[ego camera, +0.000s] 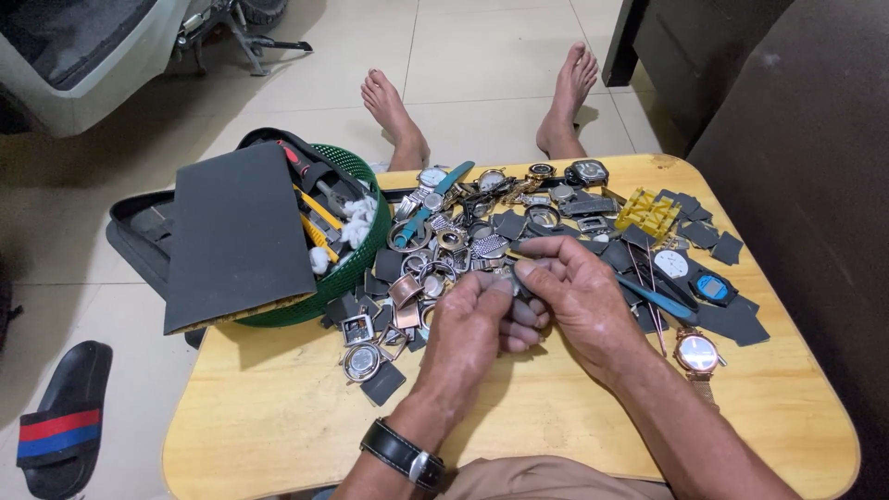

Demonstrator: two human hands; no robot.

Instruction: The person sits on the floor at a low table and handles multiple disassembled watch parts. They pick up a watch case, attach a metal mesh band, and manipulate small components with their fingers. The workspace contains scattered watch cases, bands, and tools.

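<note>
My left hand (472,324) and my right hand (579,301) meet over the middle of a small wooden table (278,417). Together they pinch a small metal watch part (511,278) between thumbs and fingertips; most of it is hidden by my fingers. A black wristwatch (403,454) sits on my left wrist. Just beyond my hands lies a heap of watch cases, bands and dials (463,231). A blue-handled tool (657,298) lies right of my right hand.
A green basket (356,264) with tools and a dark foam sheet (236,236) stands at the table's left. Dark square pads (732,319), a yellow plastic piece (650,213) and a rose-gold watch (696,354) lie at the right. My bare feet (394,111) rest on the tiled floor; a sandal (60,417) lies left.
</note>
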